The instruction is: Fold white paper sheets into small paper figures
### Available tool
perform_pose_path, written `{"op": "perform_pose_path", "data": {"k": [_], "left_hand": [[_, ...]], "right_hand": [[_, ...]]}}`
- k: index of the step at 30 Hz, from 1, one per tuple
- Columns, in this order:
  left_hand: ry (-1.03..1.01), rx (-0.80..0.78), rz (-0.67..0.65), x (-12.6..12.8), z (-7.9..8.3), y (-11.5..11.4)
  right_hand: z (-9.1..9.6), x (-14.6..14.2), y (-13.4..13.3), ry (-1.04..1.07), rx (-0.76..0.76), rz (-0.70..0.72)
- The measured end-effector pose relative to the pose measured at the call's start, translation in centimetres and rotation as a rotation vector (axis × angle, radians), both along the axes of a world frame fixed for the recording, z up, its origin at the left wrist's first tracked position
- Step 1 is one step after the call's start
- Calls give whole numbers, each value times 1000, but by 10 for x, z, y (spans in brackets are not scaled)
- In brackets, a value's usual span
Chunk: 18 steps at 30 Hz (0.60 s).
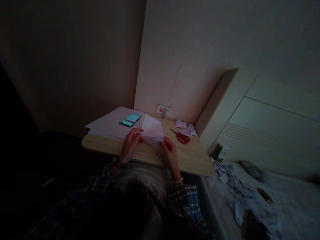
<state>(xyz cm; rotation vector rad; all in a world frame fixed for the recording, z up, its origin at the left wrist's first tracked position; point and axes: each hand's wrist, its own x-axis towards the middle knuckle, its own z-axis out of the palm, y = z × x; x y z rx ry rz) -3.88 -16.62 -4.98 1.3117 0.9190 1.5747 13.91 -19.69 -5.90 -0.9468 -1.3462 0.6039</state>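
Observation:
A creased sheet of white paper (152, 127) is held between my two hands above the wooden table (192, 160). My left hand (130, 141) pinches its left edge, thumb and fingers closed on it. At the right corner, my right hand (170, 150) grips the same sheet with bent fingers. Beyond my left hand lies a stack of large white paper (107, 125), with a lit phone (130, 119) on top. To the right of my right hand rest scissors with red handles (183, 138), blades pointing left and away.
Several folded paper pieces (186, 128) lie at the table's back right, near the wall. A socket (164, 110) is on the wall behind. To the right, a bed (287, 200) carries many scattered folded papers (240, 186) and a grey bundle (253, 170).

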Motion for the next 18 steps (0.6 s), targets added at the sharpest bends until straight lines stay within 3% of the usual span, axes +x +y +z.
{"op": "perform_pose_path", "data": {"k": [5, 10, 18], "left_hand": [[-28, 14, 40, 0, -3, 3], [-76, -5, -7, 1, -2, 1], [-86, 35, -105, 0, -2, 1]], "right_hand": [[5, -2, -6, -1, 49, 33], [12, -3, -13, -109, 68, 85], [4, 2, -6, -73, 62, -4]]}}
